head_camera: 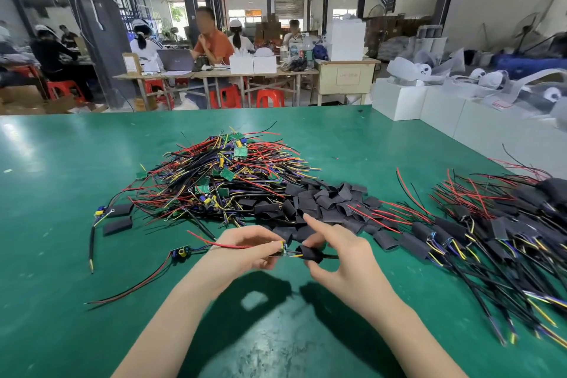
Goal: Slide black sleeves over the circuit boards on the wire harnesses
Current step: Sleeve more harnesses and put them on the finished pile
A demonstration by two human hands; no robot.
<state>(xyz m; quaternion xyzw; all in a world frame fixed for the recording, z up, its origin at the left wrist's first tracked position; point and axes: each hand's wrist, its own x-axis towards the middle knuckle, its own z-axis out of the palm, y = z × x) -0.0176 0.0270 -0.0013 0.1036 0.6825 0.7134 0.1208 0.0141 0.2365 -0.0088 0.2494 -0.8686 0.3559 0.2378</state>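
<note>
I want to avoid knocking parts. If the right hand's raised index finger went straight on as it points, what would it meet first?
The right hand points its index finger up-left toward the loose black sleeves. It would probably meet those first, with the unsleeved harness pile behind; depth is unclear.

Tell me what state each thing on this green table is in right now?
Left hand: pinching a circuit board.
Right hand: holding a black sleeve.
Circuit board: bare, not yet covered.
Black sleeve: threaded on the wires, beside the board.
Middle pile: unsleeved.
Right pile: sleeved.

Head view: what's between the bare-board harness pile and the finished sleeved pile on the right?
In the head view, a heap of loose black sleeves lies between the bare-board pile and the sleeved pile.
</note>
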